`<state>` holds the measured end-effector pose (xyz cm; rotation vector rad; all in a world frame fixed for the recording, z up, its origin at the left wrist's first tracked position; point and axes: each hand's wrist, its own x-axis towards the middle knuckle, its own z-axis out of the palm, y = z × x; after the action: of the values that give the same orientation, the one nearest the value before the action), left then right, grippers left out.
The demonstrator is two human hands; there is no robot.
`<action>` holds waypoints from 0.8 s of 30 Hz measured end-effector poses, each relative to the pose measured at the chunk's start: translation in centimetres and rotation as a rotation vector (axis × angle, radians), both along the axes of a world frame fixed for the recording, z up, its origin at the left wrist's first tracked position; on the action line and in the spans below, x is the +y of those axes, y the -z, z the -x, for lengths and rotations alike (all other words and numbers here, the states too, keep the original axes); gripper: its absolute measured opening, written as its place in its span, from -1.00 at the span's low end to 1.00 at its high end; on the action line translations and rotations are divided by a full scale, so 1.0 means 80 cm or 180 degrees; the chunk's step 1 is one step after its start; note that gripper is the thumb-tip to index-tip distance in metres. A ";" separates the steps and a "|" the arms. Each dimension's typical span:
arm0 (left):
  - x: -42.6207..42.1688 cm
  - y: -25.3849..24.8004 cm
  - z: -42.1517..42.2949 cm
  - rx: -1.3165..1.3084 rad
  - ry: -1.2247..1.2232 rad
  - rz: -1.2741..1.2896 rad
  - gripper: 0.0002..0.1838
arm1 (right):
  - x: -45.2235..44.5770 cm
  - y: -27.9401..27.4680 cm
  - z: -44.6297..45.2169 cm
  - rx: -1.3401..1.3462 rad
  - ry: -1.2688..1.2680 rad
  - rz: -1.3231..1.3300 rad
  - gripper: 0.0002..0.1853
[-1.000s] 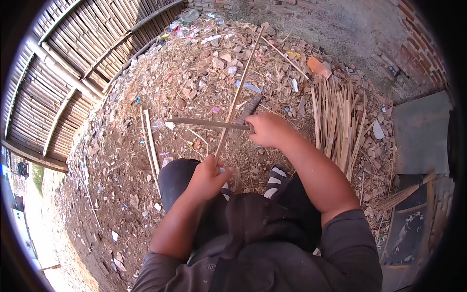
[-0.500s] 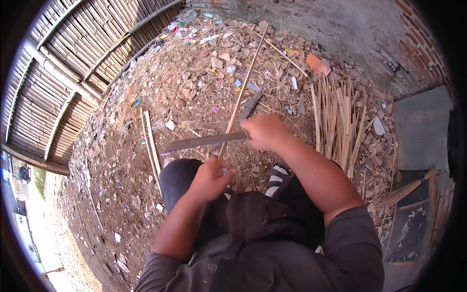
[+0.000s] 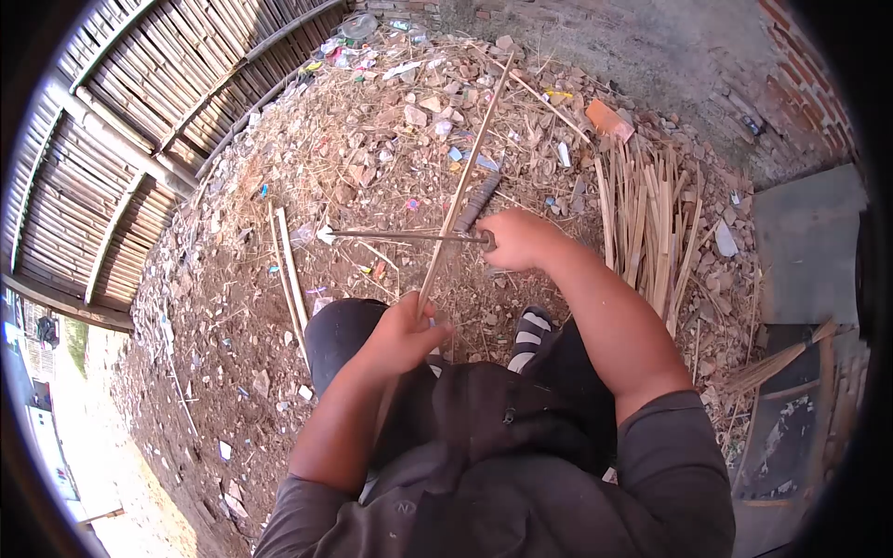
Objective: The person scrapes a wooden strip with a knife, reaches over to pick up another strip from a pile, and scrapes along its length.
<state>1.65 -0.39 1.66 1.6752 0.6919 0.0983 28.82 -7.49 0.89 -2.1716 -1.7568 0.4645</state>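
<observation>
A long, pale bamboo strip (image 3: 473, 153) runs up and away from my left hand (image 3: 405, 335), whose fingers are wrapped round its near part. My right hand (image 3: 512, 240) is closed round the handle of a long-bladed knife (image 3: 400, 235). The blade points left and crosses the strip, showing as a thin dark line. Whether its edge touches the strip I cannot tell. Close beyond my right hand, a dark, ribbed, rod-like piece (image 3: 481, 197) lies tilted on the ground.
To the right lies a pile of split bamboo strips (image 3: 651, 232); two more strips (image 3: 290, 265) are by my left knee. Stones and litter cover the ground (image 3: 233, 325). A bamboo fence (image 3: 139, 139) stands left, a brick wall (image 3: 651, 65) behind, a grey panel (image 3: 807, 246) right.
The knife has moved up along the strip, away from my body, and its blade has turned from showing its flat side to nearly edge-on. My left hand stays about in place.
</observation>
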 end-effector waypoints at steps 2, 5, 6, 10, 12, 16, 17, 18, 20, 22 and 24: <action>-0.001 0.002 0.002 -0.0194 -0.0154 0.0408 -0.66 | -0.002 -0.011 0.019 -0.0182 0.0044 0.0081 -0.71; 0.000 0.012 0.006 -0.0117 -0.0169 -0.0011 -0.65 | -0.007 -0.034 0.051 -0.0545 -0.0124 -0.0081 -0.74; 0.000 0.007 0.005 -0.0022 -0.0118 -0.0179 -0.65 | -0.002 -0.025 0.044 -0.0400 -0.0042 -0.0132 -0.73; 0.003 0.006 -0.003 0.0256 -0.0035 -0.0516 -0.64 | 0.006 -0.011 0.029 -0.0301 0.0123 -0.0048 -0.71; 0.001 0.008 0.000 0.0211 -0.0172 -0.0280 -0.63 | 0.000 -0.021 0.039 -0.0454 0.0119 0.0007 -0.72; -0.006 0.011 0.001 0.0068 -0.0043 -0.0557 -0.63 | -0.005 -0.026 0.045 -0.0590 -0.0034 0.0098 -0.73; -0.007 0.008 0.000 0.0181 0.0030 -0.0704 -0.63 | -0.002 -0.014 0.034 -0.0304 0.0080 0.0097 -0.73; -0.004 0.005 -0.004 0.0258 0.0117 -0.0896 -0.64 | 0.003 -0.014 0.028 -0.0053 0.0216 0.0052 -0.73; -0.001 0.005 -0.006 0.0261 -0.0027 -0.0625 -0.64 | 0.005 -0.011 0.031 -0.0468 0.0075 -0.0055 -0.74; -0.004 0.006 -0.002 0.0162 -0.0115 -0.0494 -0.63 | -0.003 -0.027 0.043 -0.0578 0.0068 -0.0111 -0.74; -0.008 0.004 0.001 -0.0091 -0.0119 -0.0540 -0.63 | -0.004 -0.026 0.040 -0.0576 -0.0147 -0.0037 -0.73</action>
<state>1.60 -0.99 1.33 1.8195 0.7096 0.2123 25.58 -7.84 2.94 -2.2302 -1.9011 0.2750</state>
